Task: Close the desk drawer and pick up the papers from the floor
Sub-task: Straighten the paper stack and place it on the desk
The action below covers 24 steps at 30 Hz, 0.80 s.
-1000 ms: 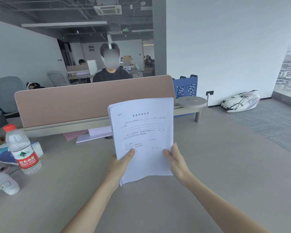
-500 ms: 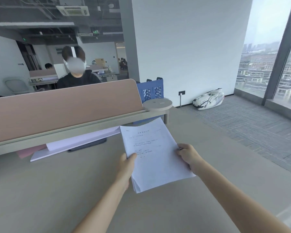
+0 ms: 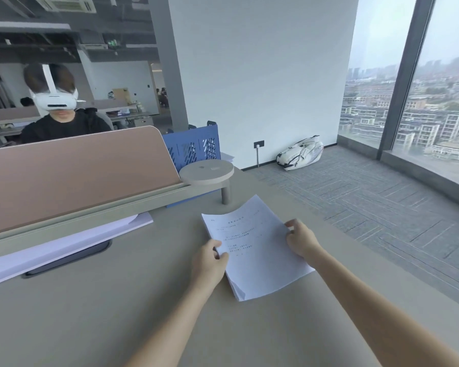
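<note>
A single head-worn wide-angle camera looks forward and down across the desk (image 3: 96, 308) from close above, toward the partition (image 3: 72, 176), wall and right-hand window (image 3: 435, 102), both forearms reaching in from below.

Grey desk (image 3: 117, 313), white sheets (image 3: 64, 250) atop.

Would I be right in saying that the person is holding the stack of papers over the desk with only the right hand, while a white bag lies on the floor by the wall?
Not quite: both hands hold the stack of papers. The head view shows the left hand gripping its left edge and the right hand its right edge, over the desk. The white bag does lie on the floor by the wall.
</note>
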Each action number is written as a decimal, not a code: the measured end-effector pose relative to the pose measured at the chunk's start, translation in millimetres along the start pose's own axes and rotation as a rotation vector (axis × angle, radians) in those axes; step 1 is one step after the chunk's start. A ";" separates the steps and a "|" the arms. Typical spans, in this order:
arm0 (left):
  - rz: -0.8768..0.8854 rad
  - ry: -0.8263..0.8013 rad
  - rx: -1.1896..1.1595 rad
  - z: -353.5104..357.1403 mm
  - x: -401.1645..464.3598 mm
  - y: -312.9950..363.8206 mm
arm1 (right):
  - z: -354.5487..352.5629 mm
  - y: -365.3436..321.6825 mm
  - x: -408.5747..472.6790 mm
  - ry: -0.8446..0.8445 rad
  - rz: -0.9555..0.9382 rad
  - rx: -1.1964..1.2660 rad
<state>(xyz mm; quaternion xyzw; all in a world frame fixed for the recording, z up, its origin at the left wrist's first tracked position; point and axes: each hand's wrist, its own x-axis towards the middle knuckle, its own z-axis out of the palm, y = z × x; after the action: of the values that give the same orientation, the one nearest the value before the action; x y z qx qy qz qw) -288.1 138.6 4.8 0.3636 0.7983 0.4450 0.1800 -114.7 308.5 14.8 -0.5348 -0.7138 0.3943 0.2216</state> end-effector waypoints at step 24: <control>0.337 0.072 0.764 45.7 55.8 2.6 | 16.0 9.0 60.9 0.134 -0.303 -0.852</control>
<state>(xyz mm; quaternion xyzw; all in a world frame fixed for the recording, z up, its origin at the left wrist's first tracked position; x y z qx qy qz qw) -296.5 207.3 -15.5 0.5139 0.8412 0.1526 -0.0713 -141.3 361.5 -8.3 -0.4922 -0.8665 -0.0065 0.0826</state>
